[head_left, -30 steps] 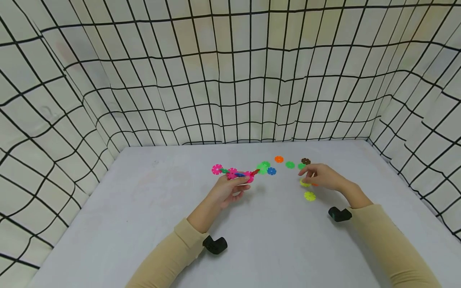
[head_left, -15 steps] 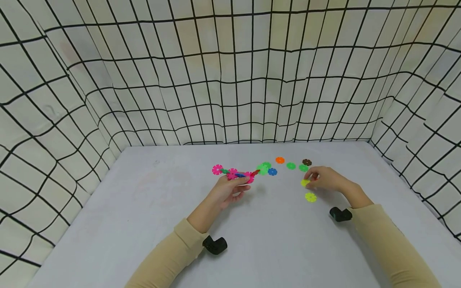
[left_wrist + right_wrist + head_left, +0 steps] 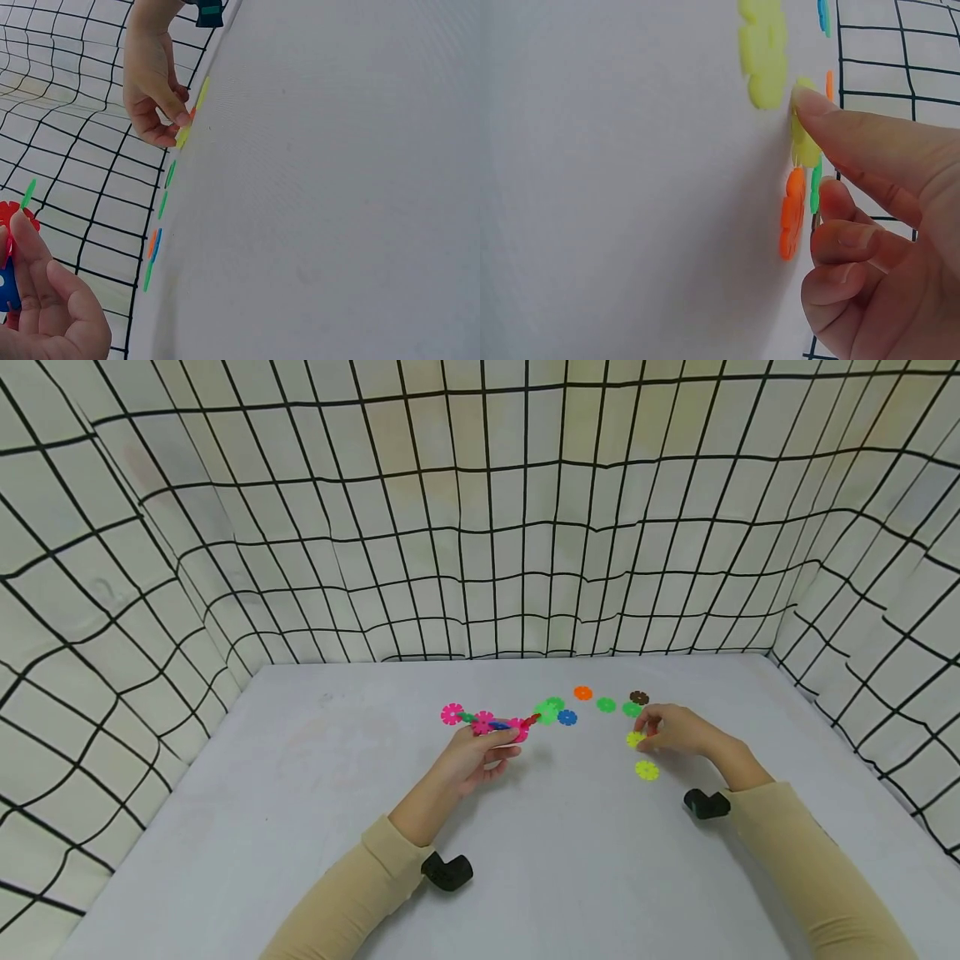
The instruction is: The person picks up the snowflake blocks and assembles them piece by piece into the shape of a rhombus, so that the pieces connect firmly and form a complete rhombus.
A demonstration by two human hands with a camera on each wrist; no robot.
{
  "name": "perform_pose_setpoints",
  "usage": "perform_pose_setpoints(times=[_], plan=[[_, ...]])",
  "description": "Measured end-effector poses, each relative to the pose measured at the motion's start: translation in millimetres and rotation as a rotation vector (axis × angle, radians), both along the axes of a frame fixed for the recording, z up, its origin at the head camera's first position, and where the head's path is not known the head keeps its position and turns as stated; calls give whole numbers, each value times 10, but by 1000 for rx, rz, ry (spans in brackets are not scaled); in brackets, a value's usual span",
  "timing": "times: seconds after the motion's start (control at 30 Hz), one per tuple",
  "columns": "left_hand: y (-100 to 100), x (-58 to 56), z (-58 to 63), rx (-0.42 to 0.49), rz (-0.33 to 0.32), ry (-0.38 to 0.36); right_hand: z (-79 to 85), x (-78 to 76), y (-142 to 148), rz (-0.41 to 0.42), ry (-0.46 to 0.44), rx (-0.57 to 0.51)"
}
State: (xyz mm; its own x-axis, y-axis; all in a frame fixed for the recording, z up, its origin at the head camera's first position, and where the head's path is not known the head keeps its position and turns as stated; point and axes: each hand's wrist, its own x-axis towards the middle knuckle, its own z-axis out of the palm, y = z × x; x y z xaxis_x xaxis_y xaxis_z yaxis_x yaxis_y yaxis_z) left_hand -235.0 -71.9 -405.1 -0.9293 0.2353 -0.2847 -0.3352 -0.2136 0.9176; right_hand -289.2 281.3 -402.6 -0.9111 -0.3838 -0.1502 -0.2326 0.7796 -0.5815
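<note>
My left hand (image 3: 468, 758) holds a chain of interlocking flower discs (image 3: 483, 722) between thumb and fingers, raised above the table. Pink, green, blue and red pieces make up the chain, and a light green disc (image 3: 28, 193) sticks out from its end in the left wrist view. On the right, my right hand (image 3: 678, 731) pinches a yellow flower disc (image 3: 805, 146) at the table, thumb tip on its edge and index fingertip mostly hidden. Beside it lie a second yellow disc (image 3: 763, 52) and an orange disc (image 3: 793, 214).
Farther back on the white table (image 3: 300, 827) lie a brown disc (image 3: 639, 697), green discs (image 3: 606, 705), another orange disc (image 3: 582, 693) and a blue disc (image 3: 567, 717). A black-lined net (image 3: 480, 552) over white walls encloses the back and sides.
My right hand has come down from above the yellow disc and closed its thumb and finger on the edge. My left hand keeps the chain in the same place.
</note>
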Motion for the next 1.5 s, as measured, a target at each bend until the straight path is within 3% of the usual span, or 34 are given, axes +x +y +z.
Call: perform_pose_setpoints(times=[1.03, 1.33, 1.5], plan=[[21, 22, -2, -3, 9, -1, -21, 116, 12, -47, 49, -118], [18, 19, 9, -6, 7, -1, -28, 113, -34, -168, 92, -289], [29, 10, 7, -5, 6, -3, -1, 133, -131, -182, 90, -395]])
